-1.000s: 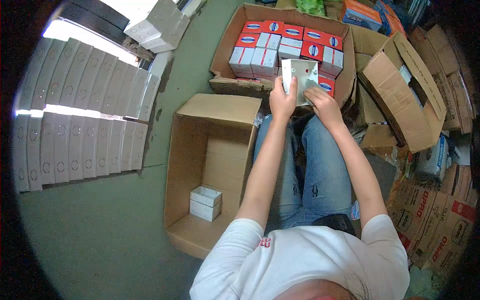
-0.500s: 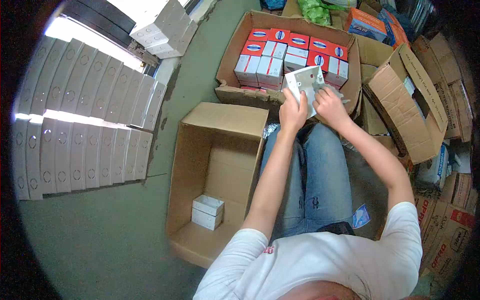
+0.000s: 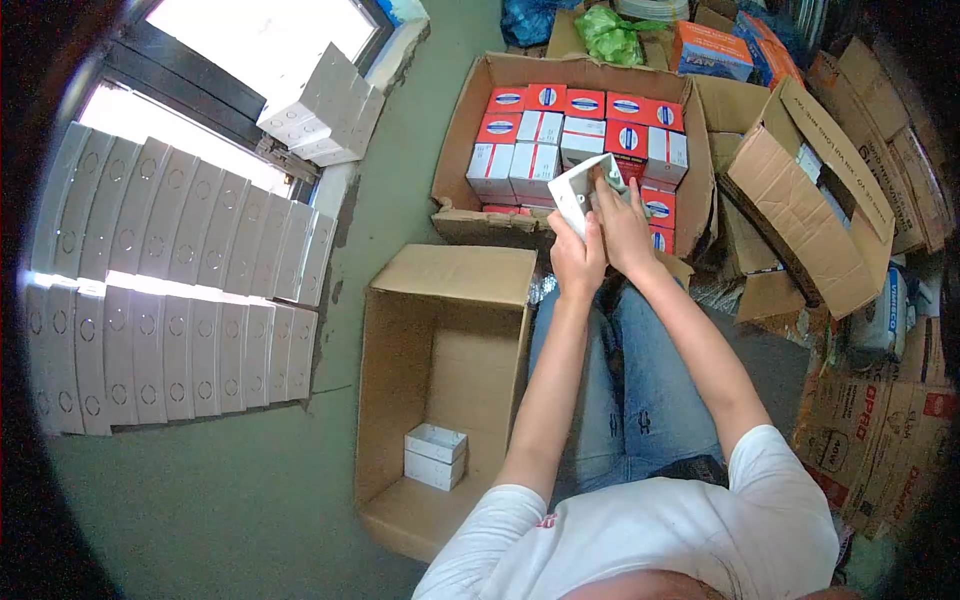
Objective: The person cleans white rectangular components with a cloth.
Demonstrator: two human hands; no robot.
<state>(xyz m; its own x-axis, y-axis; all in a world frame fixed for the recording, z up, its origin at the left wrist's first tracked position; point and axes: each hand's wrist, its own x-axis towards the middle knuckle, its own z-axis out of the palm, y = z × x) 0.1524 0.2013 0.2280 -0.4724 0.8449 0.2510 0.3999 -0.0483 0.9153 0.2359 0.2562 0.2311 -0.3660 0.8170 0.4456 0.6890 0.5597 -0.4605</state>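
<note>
hands grip a white box (image 3: 572,197) above the lap: left hand (image 3: 579,258) pinches its near side, thumb raised; right hand (image 3: 622,226) presses fingers inside (exact fingertip contact hidden), near the carton of red-and-white packs (image 3: 463,190).

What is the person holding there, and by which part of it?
A white open box, held by its near end in the left hand. The right hand reaches inside; whether it grips anything cannot be told.
</note>
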